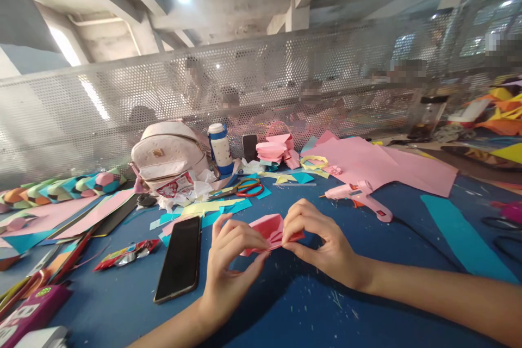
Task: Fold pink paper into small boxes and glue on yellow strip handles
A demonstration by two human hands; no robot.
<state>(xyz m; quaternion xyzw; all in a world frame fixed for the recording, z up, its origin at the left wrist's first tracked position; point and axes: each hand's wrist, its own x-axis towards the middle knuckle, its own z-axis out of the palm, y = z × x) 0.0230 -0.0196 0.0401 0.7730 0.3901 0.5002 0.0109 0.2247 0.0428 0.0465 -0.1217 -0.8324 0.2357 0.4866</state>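
A folded piece of pink paper (267, 225) is held up between my two hands over the blue table (302, 304). My left hand (236, 261) pinches its near left edge between thumb and fingers. On the other side my right hand (312, 231) grips the right edge with thumb and fingertips, which hide part of the paper. Just left of my left hand lies a black smartphone (178, 261). A pink hot glue gun (361, 196) rests behind and to the right of my right hand, its cord trailing right.
Behind the hands are scissors (248, 187), paper scraps (212, 207), a backpack (169, 155), a bottle (220, 147) and folded pink paper pieces (275, 149). Large pink sheets (379, 160) and a blue strip (465, 236) lie right. A snack wrapper (127, 254) lies left. A perforated metal screen (253, 76) stands behind.
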